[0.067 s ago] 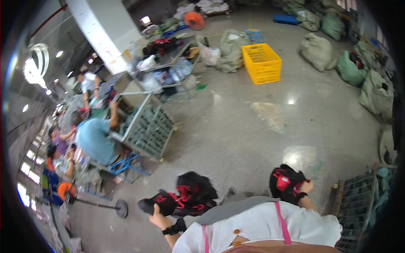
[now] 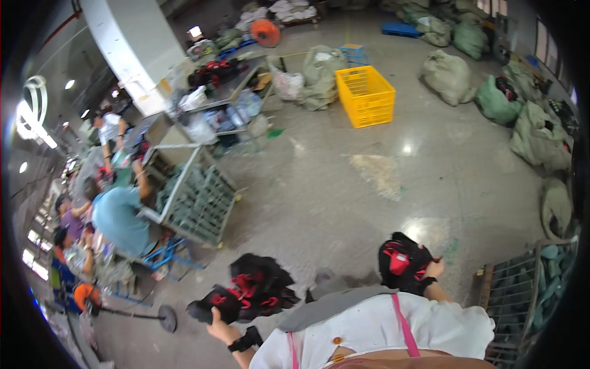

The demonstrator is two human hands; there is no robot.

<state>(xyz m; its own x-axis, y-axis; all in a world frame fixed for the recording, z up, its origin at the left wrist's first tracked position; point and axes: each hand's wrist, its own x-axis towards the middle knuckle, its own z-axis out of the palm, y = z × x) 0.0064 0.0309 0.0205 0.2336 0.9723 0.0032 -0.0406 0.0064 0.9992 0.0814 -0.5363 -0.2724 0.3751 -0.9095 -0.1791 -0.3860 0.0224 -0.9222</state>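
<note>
My left hand [image 2: 221,327] is closed on a bunch of black shoe uppers [image 2: 261,284] with red linings or laces. The bunch hangs out ahead of it, over the floor. My right hand [image 2: 434,269] grips another black-and-red bunch of shoe uppers [image 2: 399,259] by its right side, low in front of my body. Most of the fingers of both hands are hidden behind or under what they carry. Each wrist wears a black band. How many pieces each bunch holds, I cannot tell.
A wire cart [image 2: 513,298] of green pieces stands close at my right. On the left are another cart [image 2: 200,197], a seated person [image 2: 123,218] and a fan stand [image 2: 167,318]. Ahead is a yellow crate [image 2: 367,98]. Stuffed sacks [image 2: 452,79] line the right side.
The surroundings have slid a little to the left in the picture, as my view turns slightly right. Both hands keep their hold on the bunches of shoe uppers.
</note>
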